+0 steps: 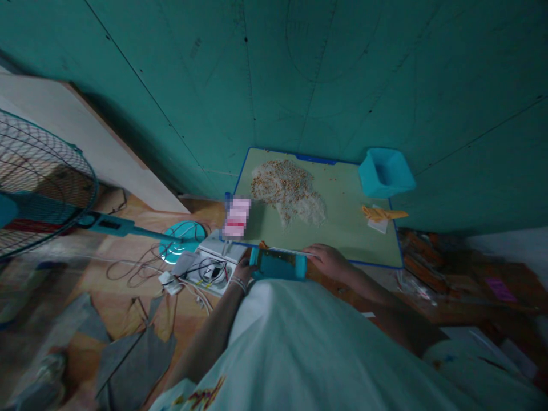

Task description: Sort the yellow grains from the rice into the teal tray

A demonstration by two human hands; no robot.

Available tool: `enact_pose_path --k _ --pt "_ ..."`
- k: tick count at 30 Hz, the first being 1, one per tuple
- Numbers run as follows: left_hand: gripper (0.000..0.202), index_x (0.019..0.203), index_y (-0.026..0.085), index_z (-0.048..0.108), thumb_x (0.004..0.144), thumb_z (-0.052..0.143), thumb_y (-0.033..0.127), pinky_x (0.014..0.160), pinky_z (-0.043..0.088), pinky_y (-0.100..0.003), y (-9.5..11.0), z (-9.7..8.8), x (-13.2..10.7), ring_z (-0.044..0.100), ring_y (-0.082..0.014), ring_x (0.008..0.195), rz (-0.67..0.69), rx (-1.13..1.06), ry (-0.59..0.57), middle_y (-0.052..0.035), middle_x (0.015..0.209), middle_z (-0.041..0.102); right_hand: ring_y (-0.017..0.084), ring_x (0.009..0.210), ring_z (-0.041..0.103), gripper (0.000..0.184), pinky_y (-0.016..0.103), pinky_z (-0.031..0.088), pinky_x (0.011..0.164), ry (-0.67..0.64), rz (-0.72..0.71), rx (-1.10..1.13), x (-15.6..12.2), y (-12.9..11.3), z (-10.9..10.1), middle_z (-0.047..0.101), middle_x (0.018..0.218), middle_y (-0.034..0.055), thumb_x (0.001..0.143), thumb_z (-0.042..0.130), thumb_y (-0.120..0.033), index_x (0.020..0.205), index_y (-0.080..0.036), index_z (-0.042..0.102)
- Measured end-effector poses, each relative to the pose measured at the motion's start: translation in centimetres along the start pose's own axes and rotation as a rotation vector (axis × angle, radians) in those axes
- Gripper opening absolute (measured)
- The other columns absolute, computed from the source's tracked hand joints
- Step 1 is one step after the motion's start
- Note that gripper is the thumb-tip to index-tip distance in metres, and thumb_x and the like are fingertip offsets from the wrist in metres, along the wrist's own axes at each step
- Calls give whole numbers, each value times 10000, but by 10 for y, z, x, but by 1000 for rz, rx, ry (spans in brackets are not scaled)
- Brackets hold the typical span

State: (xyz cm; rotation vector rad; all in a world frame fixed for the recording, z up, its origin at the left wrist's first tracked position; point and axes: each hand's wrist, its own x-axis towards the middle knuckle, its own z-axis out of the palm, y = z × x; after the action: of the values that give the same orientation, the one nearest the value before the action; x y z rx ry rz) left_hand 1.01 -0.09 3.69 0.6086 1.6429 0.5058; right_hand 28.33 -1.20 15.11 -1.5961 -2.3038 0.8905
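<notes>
My left hand is closed on the left side of a blue plastic bin, held just below the table's front edge. Small bits lie inside the bin, too dim to name. My right hand is closed on the end of a thin white strip, which runs along the bin's far rim by the table edge. A pile of white grains mixed with orange-brown kernels spreads over the left half of the pale green, blue-edged table. Some kernels lie scattered at its far side.
An upright turquoise bin stands at the table's back right. Near it, an orange glove-like item lies on white paper. A pink item, pixelated, sits at the left edge. A fan, cables and a white box stand left.
</notes>
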Motion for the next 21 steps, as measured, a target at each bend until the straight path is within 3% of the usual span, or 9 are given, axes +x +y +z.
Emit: enact_pose_path --k 6,16,21 --pt "227 1016 146 594 827 563 269 640 538 -347 -2 0 3 623 -185 788 4 2 -8 -50 995 636 155 923 617 282 299 469 834 25 12 21 -2 1 -1 684 988 61 846 441 -192 1034 -206 651" --pt "229 1020 146 591 829 561 270 639 537 -349 -6 0 5 623 -181 784 -8 21 -12 -52 993 636 241 983 615 364 387 467 859 286 294 -16 32 42 -26 645 1113 132 854 397 -226 1162 -145 574" --pt "217 1001 144 596 831 560 273 612 536 -330 -8 -1 6 624 -167 745 -3 9 -10 -46 960 644 225 970 623 347 355 477 843 283 291 -17 36 46 -23 658 1099 104 836 430 -212 1139 -177 596"
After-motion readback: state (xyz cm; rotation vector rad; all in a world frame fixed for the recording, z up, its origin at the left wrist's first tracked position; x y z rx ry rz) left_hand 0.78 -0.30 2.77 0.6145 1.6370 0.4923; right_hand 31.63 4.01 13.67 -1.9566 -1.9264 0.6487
